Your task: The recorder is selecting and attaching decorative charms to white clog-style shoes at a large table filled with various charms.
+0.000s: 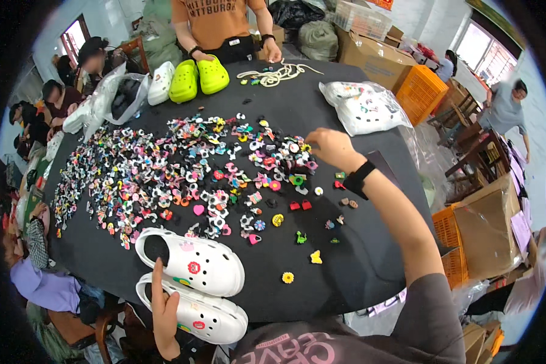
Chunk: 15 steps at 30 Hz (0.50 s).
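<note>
The left hand (162,315) presses flat, fingers extended, on the nearer of two white clogs (195,285). The right hand (332,147), fingers curled narrow, picks among countless small charms (182,173) spread over the black table (358,261). Two lime clogs (198,77) sit opposite.

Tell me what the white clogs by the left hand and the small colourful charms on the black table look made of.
White perforated clogs: probably moulded foam or soft plastic, matte, with thick rounded edges and punched holes. Small colourful charms: seemingly soft rubbery plastic, flat moulded shapes in solid colours. Left hand touches the nearer clog; right hand reaches into the charms.
</note>
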Each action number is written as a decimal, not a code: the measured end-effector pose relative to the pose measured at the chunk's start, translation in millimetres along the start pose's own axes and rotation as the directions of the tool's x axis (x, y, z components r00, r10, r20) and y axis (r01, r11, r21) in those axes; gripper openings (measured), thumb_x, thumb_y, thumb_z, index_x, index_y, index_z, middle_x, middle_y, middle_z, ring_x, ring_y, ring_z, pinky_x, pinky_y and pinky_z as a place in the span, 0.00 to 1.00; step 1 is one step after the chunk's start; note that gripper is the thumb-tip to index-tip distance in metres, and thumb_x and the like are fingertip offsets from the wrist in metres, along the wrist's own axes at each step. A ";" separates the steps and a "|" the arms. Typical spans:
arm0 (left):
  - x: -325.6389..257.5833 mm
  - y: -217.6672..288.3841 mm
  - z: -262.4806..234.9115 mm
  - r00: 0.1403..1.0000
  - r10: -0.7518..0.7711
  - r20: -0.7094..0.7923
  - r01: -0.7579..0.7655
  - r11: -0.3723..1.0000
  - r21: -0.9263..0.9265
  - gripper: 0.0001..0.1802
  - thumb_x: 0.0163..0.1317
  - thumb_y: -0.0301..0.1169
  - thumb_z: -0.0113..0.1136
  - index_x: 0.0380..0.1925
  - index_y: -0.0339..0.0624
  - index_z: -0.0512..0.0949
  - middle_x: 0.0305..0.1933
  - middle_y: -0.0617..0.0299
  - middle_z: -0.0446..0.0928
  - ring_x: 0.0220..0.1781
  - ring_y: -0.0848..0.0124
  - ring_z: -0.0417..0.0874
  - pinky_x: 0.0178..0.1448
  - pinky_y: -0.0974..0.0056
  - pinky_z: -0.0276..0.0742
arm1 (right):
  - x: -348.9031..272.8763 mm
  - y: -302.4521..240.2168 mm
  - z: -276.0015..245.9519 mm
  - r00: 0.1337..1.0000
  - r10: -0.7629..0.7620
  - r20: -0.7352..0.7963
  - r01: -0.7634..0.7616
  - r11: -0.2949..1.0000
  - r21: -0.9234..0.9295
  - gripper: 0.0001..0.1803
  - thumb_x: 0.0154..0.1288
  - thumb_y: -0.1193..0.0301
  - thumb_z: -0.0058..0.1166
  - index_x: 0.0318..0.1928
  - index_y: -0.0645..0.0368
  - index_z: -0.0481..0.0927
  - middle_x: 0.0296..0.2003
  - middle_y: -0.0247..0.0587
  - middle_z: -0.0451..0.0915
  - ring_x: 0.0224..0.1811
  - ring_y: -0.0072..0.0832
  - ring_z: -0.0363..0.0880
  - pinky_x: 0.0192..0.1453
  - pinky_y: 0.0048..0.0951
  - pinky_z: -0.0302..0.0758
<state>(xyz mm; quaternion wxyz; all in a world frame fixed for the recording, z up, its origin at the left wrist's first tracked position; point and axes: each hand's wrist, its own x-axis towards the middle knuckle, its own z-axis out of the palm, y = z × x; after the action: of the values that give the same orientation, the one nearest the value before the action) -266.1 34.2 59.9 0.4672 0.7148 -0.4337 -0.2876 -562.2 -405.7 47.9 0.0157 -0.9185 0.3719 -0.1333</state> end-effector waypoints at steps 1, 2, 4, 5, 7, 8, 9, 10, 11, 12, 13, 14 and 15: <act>1.5 -0.3 0.6 1.000 -0.018 0.000 0.018 1.000 0.000 0.44 0.51 0.18 0.46 0.73 0.36 0.52 0.76 0.57 0.58 0.25 0.82 0.56 0.32 0.77 0.57 | 2.6 3.4 13.4 1.000 -0.011 0.009 0.011 1.000 -0.026 0.13 0.57 0.69 0.58 0.43 0.44 0.84 0.39 0.36 0.82 0.42 0.39 0.83 0.43 0.39 0.80; 2.7 0.2 1.3 0.999 -0.036 0.001 0.036 0.999 0.000 0.44 0.51 0.17 0.46 0.74 0.37 0.52 0.76 0.57 0.57 0.25 0.82 0.56 0.31 0.77 0.57 | 5.2 7.8 25.7 1.000 -0.020 0.017 0.021 0.998 -0.053 0.13 0.58 0.70 0.56 0.44 0.44 0.84 0.40 0.36 0.82 0.42 0.39 0.83 0.43 0.39 0.80; 2.4 0.7 2.5 0.999 -0.046 -0.002 0.046 0.999 -0.023 0.44 0.51 0.18 0.46 0.73 0.37 0.52 0.76 0.57 0.57 0.24 0.83 0.57 0.31 0.77 0.58 | 6.4 14.7 39.1 0.999 -0.038 0.005 0.039 0.997 -0.072 0.14 0.60 0.71 0.54 0.45 0.43 0.85 0.39 0.36 0.82 0.42 0.38 0.83 0.42 0.38 0.80; 4.2 0.5 2.4 0.998 -0.057 0.008 0.057 0.998 -0.023 0.44 0.50 0.18 0.46 0.73 0.37 0.53 0.76 0.57 0.56 0.24 0.83 0.57 0.31 0.78 0.58 | 7.5 20.5 43.6 1.000 -0.014 0.027 0.016 0.996 -0.084 0.14 0.58 0.71 0.57 0.46 0.44 0.84 0.41 0.34 0.81 0.44 0.37 0.83 0.45 0.37 0.80; 1.9 -4.3 1.8 0.998 -0.066 0.001 0.066 0.998 -0.009 0.45 0.50 0.18 0.47 0.73 0.37 0.53 0.77 0.56 0.55 0.24 0.83 0.58 0.31 0.78 0.58 | 6.0 21.3 44.6 0.998 0.044 0.053 -0.044 0.999 -0.008 0.15 0.57 0.70 0.60 0.46 0.47 0.84 0.42 0.34 0.82 0.45 0.37 0.82 0.47 0.36 0.79; 1.7 -5.5 1.3 0.998 -0.066 -0.002 0.066 0.998 -0.003 0.45 0.50 0.18 0.47 0.73 0.37 0.53 0.77 0.56 0.55 0.24 0.83 0.58 0.31 0.78 0.58 | 5.0 22.0 45.0 0.998 0.042 0.051 -0.042 0.999 -0.002 0.15 0.57 0.70 0.60 0.46 0.47 0.84 0.42 0.34 0.82 0.45 0.37 0.82 0.47 0.36 0.79; 1.2 -5.1 2.1 0.997 -0.081 -0.005 0.081 0.996 -0.027 0.45 0.50 0.18 0.47 0.73 0.37 0.53 0.77 0.56 0.55 0.25 0.83 0.58 0.32 0.78 0.58 | 3.2 21.4 43.4 0.995 0.079 0.060 -0.082 0.995 0.054 0.14 0.56 0.70 0.61 0.46 0.48 0.84 0.40 0.35 0.83 0.44 0.38 0.82 0.47 0.37 0.79; 1.0 -5.4 2.7 0.995 -0.096 -0.007 0.095 0.994 -0.052 0.44 0.50 0.18 0.47 0.73 0.37 0.54 0.77 0.56 0.55 0.25 0.83 0.58 0.32 0.78 0.58 | 1.6 20.3 42.5 0.991 0.115 0.071 -0.122 0.986 0.110 0.14 0.56 0.70 0.61 0.45 0.50 0.84 0.38 0.36 0.83 0.43 0.38 0.82 0.46 0.37 0.78; 1.5 -8.1 3.3 0.996 -0.084 -0.015 0.083 0.995 -0.062 0.44 0.50 0.19 0.47 0.73 0.36 0.54 0.77 0.56 0.56 0.26 0.83 0.58 0.33 0.77 0.59 | -0.1 18.7 42.1 0.988 0.129 0.086 -0.139 0.983 0.119 0.15 0.58 0.69 0.60 0.47 0.50 0.84 0.39 0.40 0.85 0.44 0.39 0.83 0.44 0.38 0.79; 2.0 -6.8 4.1 0.996 -0.084 -0.009 0.083 0.995 -0.062 0.44 0.50 0.19 0.47 0.73 0.36 0.54 0.77 0.56 0.56 0.26 0.83 0.58 0.33 0.77 0.59 | -3.3 22.4 43.3 0.987 0.135 0.087 -0.145 0.982 0.117 0.15 0.58 0.69 0.60 0.47 0.50 0.84 0.39 0.40 0.85 0.44 0.39 0.83 0.44 0.38 0.79; 2.4 -4.3 4.9 0.996 -0.094 -0.012 0.093 0.993 -0.069 0.44 0.50 0.19 0.47 0.73 0.36 0.54 0.77 0.57 0.56 0.26 0.82 0.59 0.33 0.77 0.59 | -6.7 28.3 46.4 0.987 0.138 0.084 -0.159 0.923 0.351 0.14 0.59 0.70 0.60 0.47 0.55 0.83 0.38 0.40 0.85 0.43 0.35 0.83 0.43 0.35 0.79; 2.9 -1.0 5.8 0.994 -0.104 -0.014 0.102 0.992 -0.077 0.44 0.50 0.19 0.47 0.73 0.36 0.54 0.76 0.57 0.57 0.26 0.82 0.59 0.33 0.77 0.59 | -10.1 34.2 49.0 0.987 0.142 0.080 -0.162 0.810 0.564 0.14 0.61 0.71 0.61 0.47 0.60 0.83 0.37 0.40 0.85 0.42 0.32 0.84 0.41 0.31 0.79; 3.0 6.5 6.1 0.994 -0.106 -0.011 0.105 0.992 -0.075 0.44 0.50 0.19 0.47 0.73 0.36 0.54 0.76 0.57 0.57 0.26 0.82 0.59 0.33 0.77 0.59 | -7.9 31.5 46.1 0.959 0.159 0.234 -0.283 0.537 0.795 0.14 0.65 0.71 0.61 0.48 0.67 0.81 0.37 0.36 0.84 0.39 0.21 0.81 0.39 0.23 0.77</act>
<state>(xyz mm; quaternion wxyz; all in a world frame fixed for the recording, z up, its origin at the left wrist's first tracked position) -272.0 27.8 63.4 0.4809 0.7209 -0.3808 -0.3226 -577.2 -426.3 -2.4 0.4819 -0.7574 0.3781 -0.2260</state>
